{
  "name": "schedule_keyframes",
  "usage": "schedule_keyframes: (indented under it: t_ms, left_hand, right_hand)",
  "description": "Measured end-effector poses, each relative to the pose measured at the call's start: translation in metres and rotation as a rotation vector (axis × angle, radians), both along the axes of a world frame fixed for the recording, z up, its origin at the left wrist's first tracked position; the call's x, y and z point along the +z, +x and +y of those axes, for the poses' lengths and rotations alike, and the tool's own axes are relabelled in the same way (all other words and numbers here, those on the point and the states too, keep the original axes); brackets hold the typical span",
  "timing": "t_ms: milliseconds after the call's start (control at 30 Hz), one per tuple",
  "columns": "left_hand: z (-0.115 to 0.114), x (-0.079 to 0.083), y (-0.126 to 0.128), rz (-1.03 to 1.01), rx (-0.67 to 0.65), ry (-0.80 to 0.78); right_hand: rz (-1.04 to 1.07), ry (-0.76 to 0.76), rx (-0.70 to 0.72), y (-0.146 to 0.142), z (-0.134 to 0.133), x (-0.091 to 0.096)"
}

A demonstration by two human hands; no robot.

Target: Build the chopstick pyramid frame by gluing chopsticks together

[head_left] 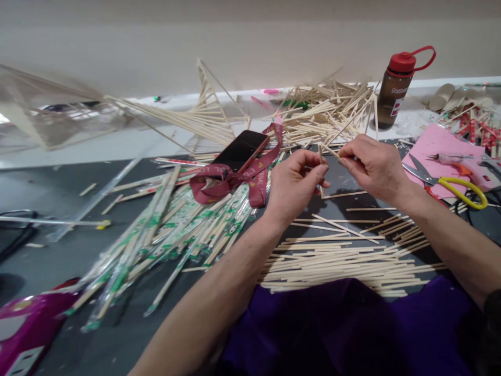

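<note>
My left hand [294, 180] pinches an upright chopstick [320, 152] between thumb and fingers. From its lower end another chopstick [346, 195] runs off to the right, the two meeting at a corner. To the right, my right hand [371, 164] is closed on a chopstick [331, 150], whose far end touches or nearly touches the top of the upright one; I cannot tell if they are joined. Below both hands lie many loose bare chopsticks [336, 261], roughly in parallel rows on the dark table mat [129, 334].
Left of my hands, a phone [245, 149] with a red strap [258, 180] rests on wrapped chopsticks [156, 235]. Behind are a chopstick pile [324, 117], a bottle [395, 94] and a stick structure [207, 115]. Yellow-handled scissors [462, 190] and pink paper [434, 143] lie right.
</note>
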State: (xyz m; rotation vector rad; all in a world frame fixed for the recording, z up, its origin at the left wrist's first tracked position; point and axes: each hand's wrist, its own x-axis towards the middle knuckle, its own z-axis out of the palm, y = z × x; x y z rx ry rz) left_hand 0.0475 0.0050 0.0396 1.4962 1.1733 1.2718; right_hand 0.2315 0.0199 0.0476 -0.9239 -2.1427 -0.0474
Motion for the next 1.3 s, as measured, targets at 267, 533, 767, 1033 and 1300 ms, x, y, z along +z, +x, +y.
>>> schedule_keyframes:
  t_ms: [267, 533, 767, 1033, 1300]
  left_hand:
    - [0.0002, -0.0003, 0.0001, 0.027, 0.021, 0.001]
    - [0.0015, -0.0017, -0.001, 0.064, 0.033, 0.008]
    - [0.0012, -0.0013, -0.0014, 0.073, 0.035, 0.004]
    - [0.0012, -0.0018, -0.0024, 0.077, 0.043, 0.02]
    - [-0.0003, 0.0048, -0.0047, 0.078, 0.06, 0.025]
  right_hand:
    - [-0.01, -0.032, -0.02, 0.0012, -0.0015, 0.002]
    - [-0.005, -0.024, -0.02, 0.0009, -0.0028, 0.0021]
    - [-0.005, -0.028, -0.028, 0.001, -0.0027, 0.0024]
    - [-0.016, -0.083, -0.063, 0.0002, -0.0049, 0.0043]
    - [-0.016, -0.064, -0.053, 0.0002, -0.0057, 0.0048]
